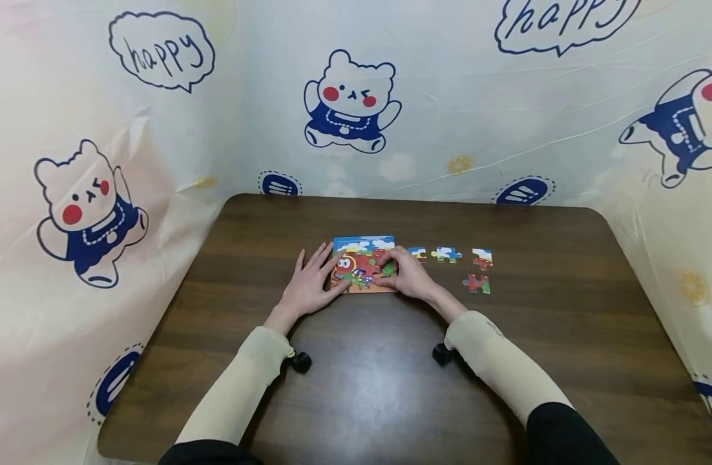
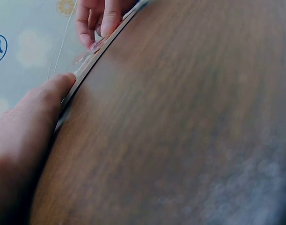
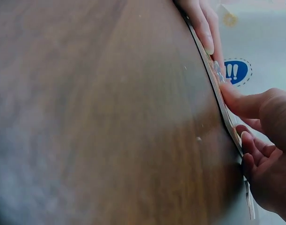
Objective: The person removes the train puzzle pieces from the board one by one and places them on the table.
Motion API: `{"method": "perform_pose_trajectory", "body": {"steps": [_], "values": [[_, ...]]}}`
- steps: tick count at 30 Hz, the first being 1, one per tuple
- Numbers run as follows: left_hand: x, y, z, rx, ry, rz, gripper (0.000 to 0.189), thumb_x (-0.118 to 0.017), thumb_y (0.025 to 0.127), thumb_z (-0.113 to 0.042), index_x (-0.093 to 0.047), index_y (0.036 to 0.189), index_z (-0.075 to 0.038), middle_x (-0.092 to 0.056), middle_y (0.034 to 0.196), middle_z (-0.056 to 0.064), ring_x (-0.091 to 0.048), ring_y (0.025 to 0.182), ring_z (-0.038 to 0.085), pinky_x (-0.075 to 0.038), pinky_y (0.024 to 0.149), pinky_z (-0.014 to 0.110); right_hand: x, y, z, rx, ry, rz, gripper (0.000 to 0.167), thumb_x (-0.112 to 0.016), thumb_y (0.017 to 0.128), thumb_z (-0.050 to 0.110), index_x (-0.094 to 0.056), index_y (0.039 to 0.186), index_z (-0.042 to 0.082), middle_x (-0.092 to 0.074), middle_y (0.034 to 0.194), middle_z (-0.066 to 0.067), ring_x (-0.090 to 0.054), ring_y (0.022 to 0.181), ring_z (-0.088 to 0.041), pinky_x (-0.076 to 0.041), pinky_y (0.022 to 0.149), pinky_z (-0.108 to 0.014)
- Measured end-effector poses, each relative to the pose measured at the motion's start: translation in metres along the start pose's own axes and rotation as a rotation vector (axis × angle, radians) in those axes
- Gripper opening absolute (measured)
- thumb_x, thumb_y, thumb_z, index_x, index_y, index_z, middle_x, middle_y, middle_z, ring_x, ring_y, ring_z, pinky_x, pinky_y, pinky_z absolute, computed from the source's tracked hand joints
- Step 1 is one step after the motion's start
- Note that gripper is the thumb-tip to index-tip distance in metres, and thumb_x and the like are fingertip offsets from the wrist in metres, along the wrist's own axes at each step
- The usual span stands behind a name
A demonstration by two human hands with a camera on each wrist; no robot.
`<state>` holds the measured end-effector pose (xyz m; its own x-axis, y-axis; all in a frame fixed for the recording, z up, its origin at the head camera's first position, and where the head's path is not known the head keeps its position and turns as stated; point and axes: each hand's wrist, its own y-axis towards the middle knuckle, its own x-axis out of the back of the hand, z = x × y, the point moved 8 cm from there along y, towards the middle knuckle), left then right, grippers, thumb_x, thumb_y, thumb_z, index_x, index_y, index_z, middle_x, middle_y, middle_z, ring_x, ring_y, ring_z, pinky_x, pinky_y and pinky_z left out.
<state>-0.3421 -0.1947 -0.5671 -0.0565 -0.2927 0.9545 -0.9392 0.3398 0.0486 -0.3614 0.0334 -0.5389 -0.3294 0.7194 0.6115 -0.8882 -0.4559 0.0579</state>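
Note:
A colourful jigsaw puzzle (image 1: 364,244) lies near the middle of the table in the head view, with blue sky and clouds along its top. My left hand (image 1: 312,284) rests at its left side, fingers spread and thumb (image 2: 63,84) on the lower edge. My right hand (image 1: 411,274) is over the puzzle's right side. Its thumb (image 3: 234,101) and curled index finger pinch a puzzle piece (image 1: 389,267) with green on it between them, low against the picture. The hand partly covers that piece.
Several loose puzzle pieces lie right of the puzzle: one beside the right hand (image 1: 417,253), a sky piece (image 1: 446,254), a sky-and-red piece (image 1: 482,258) and a red-green piece (image 1: 477,284). A patterned cloth (image 1: 426,168) hangs behind the wooden table (image 1: 367,374).

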Motion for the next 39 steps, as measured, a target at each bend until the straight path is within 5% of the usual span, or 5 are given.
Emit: {"method": "perform_pose_trajectory", "body": {"steps": [9, 15, 19, 28, 39], "values": [[0.002, -0.001, -0.001, -0.009, -0.001, -0.005, 0.087, -0.055, 0.104, -0.074, -0.032, 0.175, -0.03, -0.019, 0.187, 0.005, -0.014, 0.175, 0.027, 0.0, 0.139, 0.068, -0.004, 0.004, 0.005, -0.012, 0.113, -0.009, 0.045, -0.09, 0.094, 0.016, -0.069, 0.131, 0.001, -0.074, 0.117, -0.017, -0.057, 0.093, -0.027, -0.044, 0.081, -0.031], [0.002, -0.001, -0.002, -0.007, -0.003, -0.011, 0.087, -0.057, 0.104, -0.072, -0.034, 0.175, -0.028, -0.02, 0.186, 0.005, -0.016, 0.175, 0.028, -0.001, 0.139, 0.069, -0.017, 0.008, 0.013, -0.011, -0.165, -0.016, 0.076, -0.095, 0.089, 0.038, -0.066, 0.151, 0.006, -0.071, 0.123, -0.013, -0.059, 0.114, -0.031, -0.046, 0.109, -0.055], [0.002, -0.001, -0.003, -0.012, -0.017, -0.005, 0.086, -0.057, 0.104, -0.071, -0.033, 0.175, -0.028, -0.02, 0.186, 0.006, -0.016, 0.175, 0.028, 0.0, 0.139, 0.069, -0.021, 0.005, 0.016, -0.055, -0.257, -0.047, 0.068, -0.094, 0.088, 0.043, -0.073, 0.144, 0.013, -0.067, 0.132, -0.014, -0.055, 0.121, -0.033, -0.04, 0.114, -0.063], [0.001, 0.001, 0.0, -0.012, 0.002, -0.011, 0.088, -0.053, 0.104, -0.076, -0.031, 0.176, -0.031, -0.019, 0.187, 0.005, -0.015, 0.175, 0.028, -0.001, 0.139, 0.069, -0.012, 0.0, 0.02, -0.024, -0.092, -0.036, 0.045, -0.092, 0.091, 0.017, -0.072, 0.129, 0.006, -0.065, 0.136, -0.018, -0.052, 0.127, -0.038, -0.037, 0.114, -0.061], [0.003, -0.002, -0.001, -0.009, 0.004, -0.014, 0.088, -0.055, 0.103, -0.075, -0.034, 0.175, -0.029, -0.021, 0.186, 0.006, -0.016, 0.175, 0.028, -0.002, 0.139, 0.069, -0.001, -0.004, 0.01, 0.033, 0.107, -0.167, 0.044, -0.084, 0.095, 0.003, -0.069, 0.137, 0.004, -0.072, 0.111, -0.017, -0.066, 0.097, -0.028, -0.055, 0.09, -0.04]]}}
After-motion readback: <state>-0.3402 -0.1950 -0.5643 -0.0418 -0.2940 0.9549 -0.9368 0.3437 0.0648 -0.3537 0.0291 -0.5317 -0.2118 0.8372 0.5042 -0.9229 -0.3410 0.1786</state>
